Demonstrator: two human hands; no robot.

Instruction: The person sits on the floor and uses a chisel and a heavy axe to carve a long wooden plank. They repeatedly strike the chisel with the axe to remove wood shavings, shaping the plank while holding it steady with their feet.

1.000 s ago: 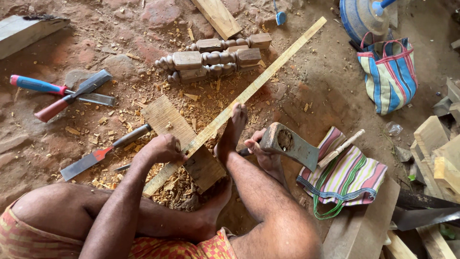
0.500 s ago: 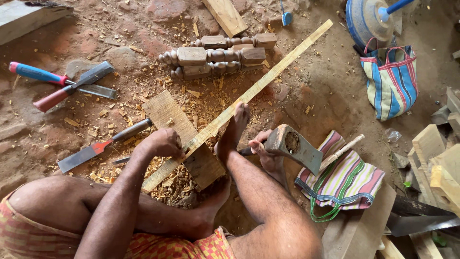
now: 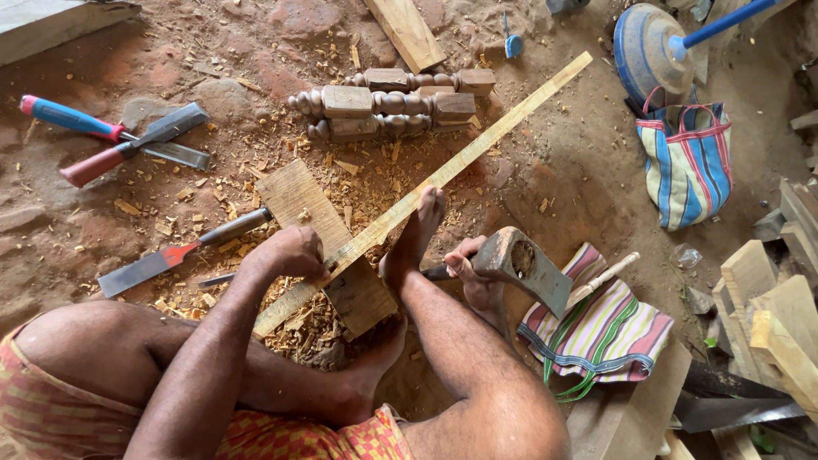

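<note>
Red dirt floor, chip-strewn: left hand clamps the long strip on a block; right hand grips the adze. A glancing swing (foot close by) could cut toes.

So the long wooden strip runs diagonally across the wooden block, with the left hand on its near end and a foot pressing on it. The right hand is just right of that foot, holding the hatchet. Turned spindles lie behind, chisels off left, and the striped bag is far right.
</note>
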